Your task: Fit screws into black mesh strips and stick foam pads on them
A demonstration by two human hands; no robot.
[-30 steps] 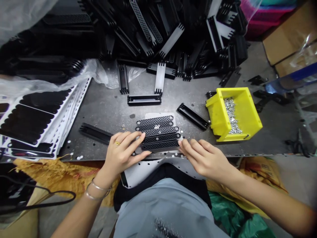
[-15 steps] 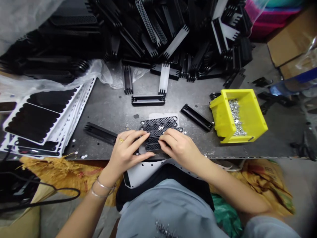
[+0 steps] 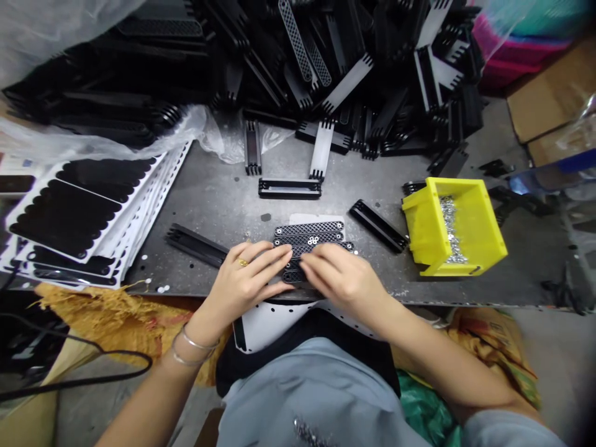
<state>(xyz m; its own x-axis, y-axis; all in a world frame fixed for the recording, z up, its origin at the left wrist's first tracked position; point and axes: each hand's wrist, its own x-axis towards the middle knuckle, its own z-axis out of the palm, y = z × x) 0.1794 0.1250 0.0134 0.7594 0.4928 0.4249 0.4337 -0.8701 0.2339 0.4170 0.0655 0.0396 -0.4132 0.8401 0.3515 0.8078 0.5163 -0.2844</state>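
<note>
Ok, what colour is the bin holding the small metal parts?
The bin is bright yellow, shown clearly in the head view.

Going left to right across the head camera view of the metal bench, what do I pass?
Stacked white sheets of black scalloped pads, left hand, right hand, yellow plastic bin of silver fasteners.

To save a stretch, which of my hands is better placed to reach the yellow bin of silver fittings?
Probably your right hand: it rests on the black mesh strips on the bin's side, nearer the yellow bin. Your left hand lies farther off, with the right hand between it and the bin.
</note>
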